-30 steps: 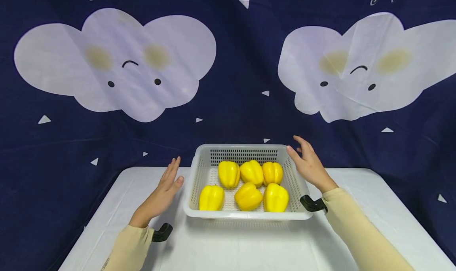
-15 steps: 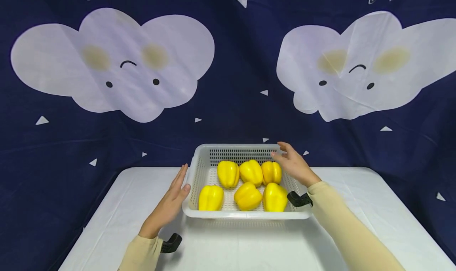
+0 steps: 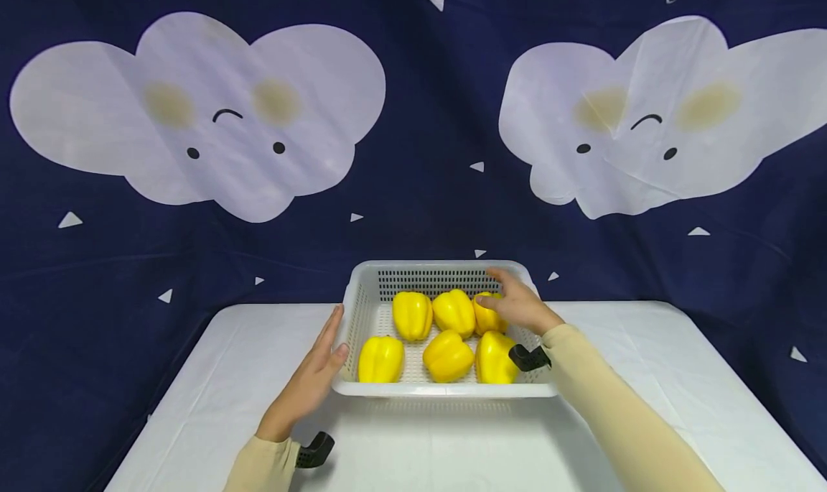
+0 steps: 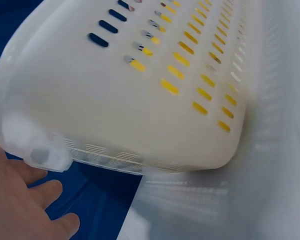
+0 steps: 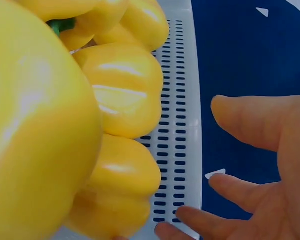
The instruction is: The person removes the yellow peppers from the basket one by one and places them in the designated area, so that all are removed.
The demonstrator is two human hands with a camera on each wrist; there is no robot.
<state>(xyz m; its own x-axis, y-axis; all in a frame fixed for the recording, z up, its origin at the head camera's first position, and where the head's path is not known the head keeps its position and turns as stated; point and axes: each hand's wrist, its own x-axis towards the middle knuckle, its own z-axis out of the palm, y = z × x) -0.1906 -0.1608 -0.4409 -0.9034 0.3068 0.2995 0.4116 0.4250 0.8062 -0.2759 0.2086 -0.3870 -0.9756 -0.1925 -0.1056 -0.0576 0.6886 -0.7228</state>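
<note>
Several yellow bell peppers (image 3: 448, 356) lie in a white perforated plastic basket (image 3: 446, 390) in the head view, set in two rough rows. My right hand (image 3: 517, 307) reaches over the basket's right side, fingers spread, above the back-right pepper (image 3: 489, 321) and partly covering it. In the right wrist view its fingers hold nothing. Beside the basket's left wall is my left hand (image 3: 310, 386), its fingers straight and pointing up and away. The left wrist view shows this hand (image 4: 20, 205) by the basket's outer wall (image 4: 120, 110); whether it touches is hard to tell.
The basket stands toward the back of a white-covered table (image 3: 452, 449). Behind the table hangs a dark blue cloth (image 3: 439, 212) printed with white clouds and triangles. A black wrist device (image 3: 316, 450) sits at the left sleeve, and another black device (image 3: 530, 358) at the right.
My right hand has moved left and down, from beside the basket's right rim to over the back-right pepper. My left hand has come rightward to the basket's left side.
</note>
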